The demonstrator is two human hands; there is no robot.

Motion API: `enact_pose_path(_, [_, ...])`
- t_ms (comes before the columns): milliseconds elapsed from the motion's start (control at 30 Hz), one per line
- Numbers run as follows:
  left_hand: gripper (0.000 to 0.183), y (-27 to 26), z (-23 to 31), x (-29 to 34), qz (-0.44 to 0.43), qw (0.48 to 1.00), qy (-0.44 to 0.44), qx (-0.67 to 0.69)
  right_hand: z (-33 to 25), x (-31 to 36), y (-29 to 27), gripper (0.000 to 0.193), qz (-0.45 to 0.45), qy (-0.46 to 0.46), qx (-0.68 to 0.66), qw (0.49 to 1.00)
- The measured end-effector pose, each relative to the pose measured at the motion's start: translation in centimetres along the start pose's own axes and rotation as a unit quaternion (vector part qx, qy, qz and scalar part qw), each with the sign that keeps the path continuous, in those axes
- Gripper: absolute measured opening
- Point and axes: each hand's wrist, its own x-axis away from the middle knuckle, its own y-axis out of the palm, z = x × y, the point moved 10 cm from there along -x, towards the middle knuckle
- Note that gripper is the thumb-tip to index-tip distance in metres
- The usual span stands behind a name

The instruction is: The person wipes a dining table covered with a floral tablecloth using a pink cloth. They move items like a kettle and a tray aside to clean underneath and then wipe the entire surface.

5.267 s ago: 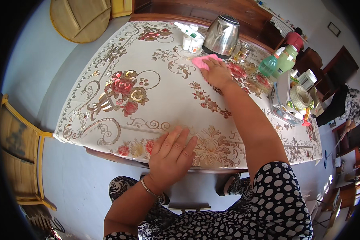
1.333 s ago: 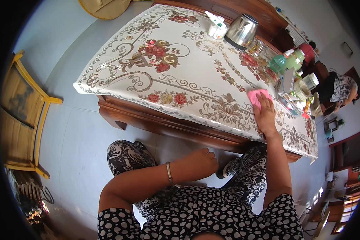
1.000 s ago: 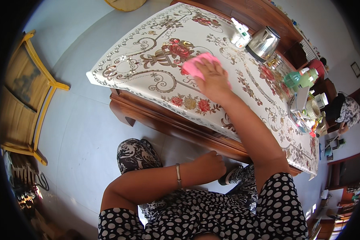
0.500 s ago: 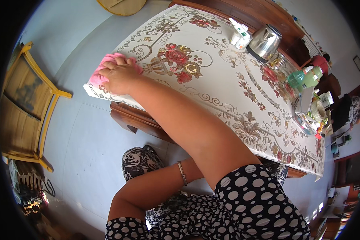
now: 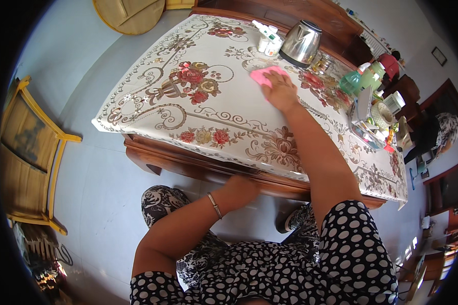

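Note:
My right hand [image 5: 281, 90] lies over a pink cloth [image 5: 262, 77], pressing it on the white tablecloth [image 5: 239, 104] with its red flowers and brown scrolls. The pink cloth sticks out beyond the fingers on the left side. A steel electric kettle [image 5: 301, 43] with a black base stands just beyond this hand. Close to the kettle are small white bottles [image 5: 268, 39]. Down at the table's near edge is my left hand [image 5: 240, 191], beside the brown wood and below the tablecloth's hem. Its fingers are not distinct, and a bracelet circles that wrist.
Glass jars [image 5: 322, 64], a green spray bottle [image 5: 352, 80] and a clear tray [image 5: 364, 133] of small items line the table's right side. A yellow-framed wooden chair [image 5: 33, 152] stands on the floor at left. Another person [image 5: 437, 134] is at far right.
My right hand has carried the pink cloth from the tablecloth's left corner to the right, near the kettle. My left hand now shows by the table edge. The whole view has shifted slightly.

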Motion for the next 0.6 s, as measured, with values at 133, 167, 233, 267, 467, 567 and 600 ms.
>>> enact_pose_path(133, [0.02,-1.3,0.7,1.0,0.108,0.993,0.032,-0.032,8.9,4.6,-2.3,0.053,0.011,0.064,0.027,0.998])
enact_pose_path(167, [0.019,-1.5,1.1,1.4,0.155,0.986,0.046,-0.051,11.0,5.8,-2.6,0.052,0.02,0.072,0.035,0.997])
enact_pose_path(233, [0.017,-0.6,1.1,1.3,0.128,0.991,0.018,-0.045,15.3,8.2,-3.6,0.052,0.03,0.093,0.045,0.994])
enact_pose_path(267, [0.016,-0.4,0.9,1.5,0.116,0.992,0.0,-0.045,16.7,9.0,-4.0,0.051,0.033,0.1,0.042,0.994])
enact_pose_path(467, [0.011,-4.4,4.3,4.1,0.103,0.992,0.075,0.004,19.6,8.2,-4.3,0.053,0.003,0.187,0.082,0.979])
enact_pose_path(567, [0.013,-4.5,3.7,4.7,0.1,0.993,0.056,-0.023,18.8,4.2,-2.8,0.057,-0.027,0.237,0.101,0.966])
enact_pose_path(600, [0.015,-4.5,3.5,4.8,0.099,0.993,0.05,-0.035,18.7,2.7,-2.0,0.058,-0.035,0.251,0.106,0.961])
